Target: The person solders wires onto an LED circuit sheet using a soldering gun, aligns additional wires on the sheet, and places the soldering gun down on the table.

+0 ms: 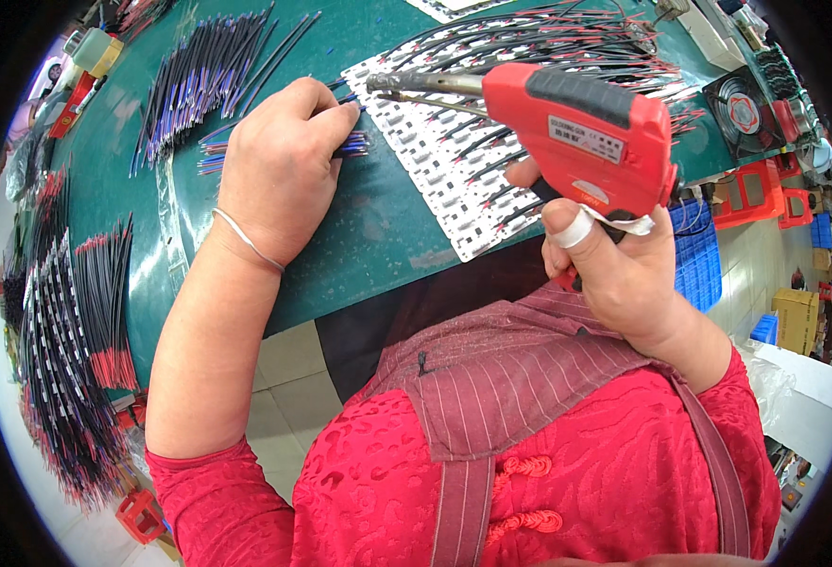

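Note:
My right hand (614, 269) grips a red soldering gun (586, 142) with a black top, its thumb wrapped in white tape. The gun's metal tip (406, 87) points left, over the near left edge of a white perforated board (468, 241). On that board lie rows of small grey components with black and red wires. My left hand (288, 151) is closed in a pinch on a thin wire at the board's left edge. Beneath its fingers lies a small bunch of blue and black wires (351, 145); the wire's end is partly hidden.
A large bundle of black and blue wires (194, 80) lies on the green tabletop (368, 236) at the far left. More wire bundles (66, 331) hang off the left edge. A square black fan (739, 111) stands at the right. Blue crates (697, 255) sit below the table's right side.

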Demonstrator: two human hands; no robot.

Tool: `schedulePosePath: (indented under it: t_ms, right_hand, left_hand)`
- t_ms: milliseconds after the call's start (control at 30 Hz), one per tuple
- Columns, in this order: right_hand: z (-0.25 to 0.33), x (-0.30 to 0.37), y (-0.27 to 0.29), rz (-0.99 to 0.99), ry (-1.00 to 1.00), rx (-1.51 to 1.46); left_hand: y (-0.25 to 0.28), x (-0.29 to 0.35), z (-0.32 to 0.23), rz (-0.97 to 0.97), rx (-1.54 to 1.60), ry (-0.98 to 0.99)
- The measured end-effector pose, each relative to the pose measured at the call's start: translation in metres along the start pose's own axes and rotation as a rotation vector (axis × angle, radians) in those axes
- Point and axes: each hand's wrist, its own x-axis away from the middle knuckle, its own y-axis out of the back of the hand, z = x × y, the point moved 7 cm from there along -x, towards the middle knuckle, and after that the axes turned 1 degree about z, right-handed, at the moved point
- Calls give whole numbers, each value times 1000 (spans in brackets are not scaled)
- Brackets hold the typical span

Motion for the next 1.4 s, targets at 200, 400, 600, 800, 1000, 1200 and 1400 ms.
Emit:
schedulePosePath:
  t_ms: [200, 400, 600, 800, 1000, 1200, 1400]
  right_hand:
    - [-8, 2, 5, 90, -40, 191]
    - [-3, 2, 1, 65, 15, 118]
    - [-4, 2, 0, 8, -55, 52]
    - [-8, 3, 3, 44, -21, 118]
    - [-4, 3, 1, 38, 20, 180]
    - [-2, 5, 0, 86, 93, 163]
    - [5, 5, 3, 9, 47, 75]
  left_hand:
    - [1, -1, 3, 1, 12, 35]
    - [3, -2, 6, -19, 58, 40]
    - [2, -1, 5, -27, 64, 25]
    - [2, -2, 2, 11, 38, 7]
    - [1, -1, 2, 13, 34, -2]
    - [3, -3, -1, -21, 14, -19]
    - [3, -2, -1, 38, 10, -9]
